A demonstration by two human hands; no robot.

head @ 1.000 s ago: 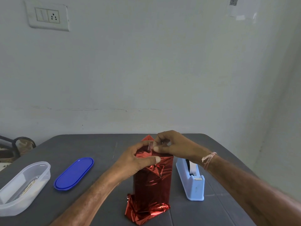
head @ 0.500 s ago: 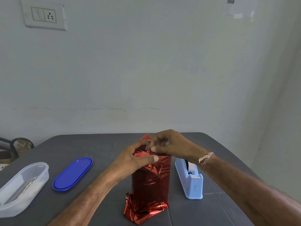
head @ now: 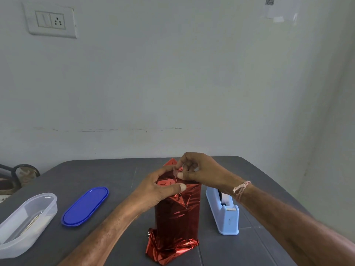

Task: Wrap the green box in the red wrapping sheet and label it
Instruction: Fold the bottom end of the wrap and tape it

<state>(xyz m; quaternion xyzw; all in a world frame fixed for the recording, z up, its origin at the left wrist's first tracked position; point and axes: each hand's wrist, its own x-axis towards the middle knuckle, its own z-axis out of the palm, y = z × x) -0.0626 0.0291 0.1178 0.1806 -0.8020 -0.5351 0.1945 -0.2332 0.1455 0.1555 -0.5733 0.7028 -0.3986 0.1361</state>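
The box stands upright on the dark table (head: 107, 173), fully covered by the shiny red wrapping sheet (head: 176, 217); no green shows. Crumpled red foil bunches at its base. My left hand (head: 155, 191) grips the folded top of the wrapped box, thumb across the front. My right hand (head: 199, 169) is above the top and pinches a small clear strip of tape (head: 175, 172) against the red flap that points up at the back.
A light blue tape dispenser (head: 223, 212) stands just right of the wrapped box. A blue oval lid (head: 85, 206) lies to the left, and beyond it a clear plastic container (head: 26, 221) sits at the left edge. The wall is behind the table.
Both hands stay at the top of the wrapped box. The right hand's fingers have shifted slightly with the tape strip; the view has tilted a little.
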